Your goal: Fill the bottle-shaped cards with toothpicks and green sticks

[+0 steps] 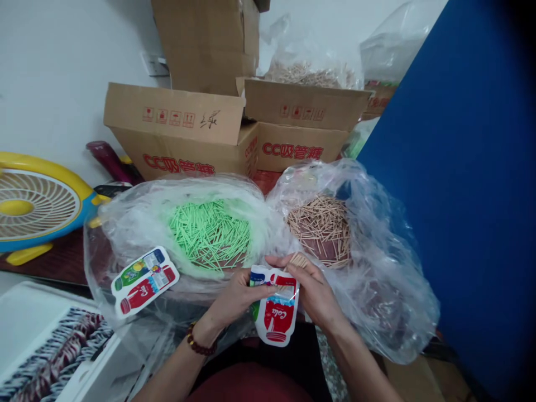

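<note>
My left hand (232, 298) is closed on a bottle-shaped cola packet (277, 321) with red and white print, its thumb lying across the front. My right hand (312, 287) pinches a small bunch of tan candy sticks (298, 259) at the packet's top edge. Some tan sticks show at the packet's upper part beneath my left thumb. Beyond my hands, an open plastic bag holds loose green sticks (209, 231). To its right, tan sticks (322, 220) lie in another clear bag (385, 268). A second printed packet (144, 282) rests on the plastic at the left.
Cardboard boxes (176, 139) with red lettering stand behind the bags. A yellow and blue fan (39, 201) is at the left, beside a dark red bottle (111, 162). A white foam box (42, 298) with striped contents sits lower left. A blue panel (460, 184) bounds the right.
</note>
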`<state>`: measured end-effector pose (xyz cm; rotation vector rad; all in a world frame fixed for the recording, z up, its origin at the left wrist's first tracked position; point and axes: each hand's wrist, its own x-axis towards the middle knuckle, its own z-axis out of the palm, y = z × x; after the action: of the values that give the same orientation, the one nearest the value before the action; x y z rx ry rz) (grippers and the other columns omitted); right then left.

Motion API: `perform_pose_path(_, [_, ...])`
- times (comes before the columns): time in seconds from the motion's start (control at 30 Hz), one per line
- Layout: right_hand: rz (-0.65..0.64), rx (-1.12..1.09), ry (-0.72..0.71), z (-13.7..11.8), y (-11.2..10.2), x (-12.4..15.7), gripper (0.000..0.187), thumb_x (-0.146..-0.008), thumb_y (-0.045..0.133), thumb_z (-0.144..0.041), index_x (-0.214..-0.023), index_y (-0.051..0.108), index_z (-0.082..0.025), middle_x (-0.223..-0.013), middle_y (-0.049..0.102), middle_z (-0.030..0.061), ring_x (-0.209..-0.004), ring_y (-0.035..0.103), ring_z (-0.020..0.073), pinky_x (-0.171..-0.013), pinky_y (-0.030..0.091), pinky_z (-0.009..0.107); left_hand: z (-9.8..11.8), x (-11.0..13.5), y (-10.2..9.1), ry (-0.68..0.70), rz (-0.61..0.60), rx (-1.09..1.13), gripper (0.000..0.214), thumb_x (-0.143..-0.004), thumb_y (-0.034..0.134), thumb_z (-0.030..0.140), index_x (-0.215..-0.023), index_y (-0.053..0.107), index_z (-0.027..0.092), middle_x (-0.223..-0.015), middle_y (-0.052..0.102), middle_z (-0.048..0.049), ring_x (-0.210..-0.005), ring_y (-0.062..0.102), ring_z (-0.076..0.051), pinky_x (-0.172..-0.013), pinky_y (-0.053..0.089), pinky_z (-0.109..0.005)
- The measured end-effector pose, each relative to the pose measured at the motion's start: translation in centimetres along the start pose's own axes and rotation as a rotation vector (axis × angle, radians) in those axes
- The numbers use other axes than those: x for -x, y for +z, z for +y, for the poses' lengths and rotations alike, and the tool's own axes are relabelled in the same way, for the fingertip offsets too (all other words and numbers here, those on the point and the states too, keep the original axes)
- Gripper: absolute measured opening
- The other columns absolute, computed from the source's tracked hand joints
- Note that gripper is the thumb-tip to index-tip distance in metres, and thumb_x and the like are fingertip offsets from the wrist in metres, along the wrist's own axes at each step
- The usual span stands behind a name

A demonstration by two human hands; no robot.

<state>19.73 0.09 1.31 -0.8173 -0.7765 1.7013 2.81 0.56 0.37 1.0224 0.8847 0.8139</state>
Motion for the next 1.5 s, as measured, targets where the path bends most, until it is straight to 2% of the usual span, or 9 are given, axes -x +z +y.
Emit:
perform_pose_path(0.1, [-0.086,0.119,0.008,-0.5,0.0,-0.2,0.014,-0.083,0.064,-0.03,-0.092,0.064,-0.019,-0.123,0.064,0.0077,-0.101,0.064,0.022,-0.085,0.049,0.034,0.1,-0.2,-0.1,0.004,-0.018,-0.002,0.023,-0.071,0.076,0.028,-0.088,0.072,0.012,-0.078,0.071,-0.0035,-0.069,0.062,-0.016,-0.067,0.046,-0.025])
perform_pose_path(0.27, [-0.038,0.235,-0.038,-1.5,0.3,-0.9,0.017,-0.086,0.06,-0.036,-0.09,0.065,-0.02,-0.1,0.072,0.005,-0.082,0.067,0.0181,-0.073,0.052,0.03,0.0,-0.6,-0.2,-0.003,-0.022,0.036,0.022,-0.071,0.077,0.028,-0.083,0.072,0.011,-0.076,0.07,-0.0041,-0.067,0.061,-0.015,-0.066,0.045,-0.025])
perform_pose_path(0.7, [-0.169,0.595,-0.139,-3.2,0.6,-2.4,0.019,-0.083,0.062,-0.034,-0.085,0.073,-0.018,-0.081,0.07,0.0004,-0.07,0.061,0.0129,-0.064,0.045,0.023,0.5,-0.6,-0.3,0.046,0.054,0.137,0.019,-0.069,0.077,0.028,-0.071,0.067,0.012,-0.065,0.067,-0.0014,-0.058,0.056,-0.012,-0.059,0.042,-0.023])
perform_pose_path(0.9, [-0.081,0.554,-0.264,-3.9,1.8,-2.5,0.011,-0.079,0.067,-0.026,-0.088,0.07,-0.022,-0.076,0.066,-0.0034,-0.066,0.058,0.0104,-0.062,0.043,0.021,1.4,-0.3,-0.4,0.129,0.06,0.126,0.021,-0.071,0.076,0.031,-0.076,0.071,0.011,-0.069,0.07,-0.0031,-0.061,0.06,-0.015,-0.064,0.045,-0.026])
perform_pose_path(1.0, [-0.179,0.676,-0.299,-5.0,2.5,-2.2,0.009,-0.082,0.065,-0.026,-0.083,0.072,-0.021,-0.073,0.067,-0.0015,-0.066,0.058,0.012,-0.062,0.044,0.022,2.2,-0.1,-0.6,0.185,0.089,0.093,0.019,-0.071,0.076,0.03,-0.076,0.072,0.012,-0.069,0.07,-0.0021,-0.062,0.06,-0.015,-0.064,0.045,-0.025])
perform_pose_path(1.1, [-0.333,0.765,-0.267,-6.6,3.0,-1.7,0.015,-0.084,0.061,-0.026,-0.092,0.074,-0.022,-0.083,0.071,0.0008,-0.074,0.062,0.0141,-0.069,0.047,0.025,2.9,0.3,-0.7,0.219,0.108,0.129,0.016,-0.071,0.076,0.029,-0.073,0.071,0.014,-0.067,0.069,0.0,-0.059,0.059,-0.014,-0.061,0.045,-0.024])
perform_pose_path(1.23, [-0.295,0.611,-0.225,-7.6,3.0,-1.2,0.023,-0.079,0.067,-0.024,-0.102,0.07,-0.023,-0.096,0.071,0.0012,-0.085,0.064,0.0142,-0.076,0.049,0.025,3.4,0.8,-0.4,0.261,0.135,0.142,0.019,-0.071,0.076,0.032,-0.075,0.072,0.014,-0.069,0.07,-0.0017,-0.063,0.06,-0.015,-0.064,0.047,-0.026])
perform_pose_path(1.37, [-0.336,0.45,-0.006,-5.3,3.0,-0.4,0.028,-0.068,0.077,-0.022,-0.095,0.07,-0.018,-0.084,0.073,0.0001,-0.07,0.065,0.0133,-0.068,0.05,0.026,3.9,1.3,-0.5,0.317,0.195,0.04,0.021,-0.071,0.075,0.033,-0.072,0.069,0.013,-0.068,0.067,-0.0011,-0.063,0.058,-0.014,-0.063,0.045,-0.024])
perform_pose_path(1.5, [-0.188,0.343,-0.042,-2.9,3.5,0.2,0.026,-0.065,0.079,-0.025,-0.088,0.072,-0.017,-0.08,0.074,0.0005,-0.066,0.065,0.0137,-0.068,0.051,0.027,4.5,1.9,-1.0,0.317,0.205,0.038,0.025,-0.065,0.08,0.027,-0.081,0.065,0.016,-0.071,0.066,0.0027,-0.064,0.057,-0.011,-0.063,0.046,-0.021])
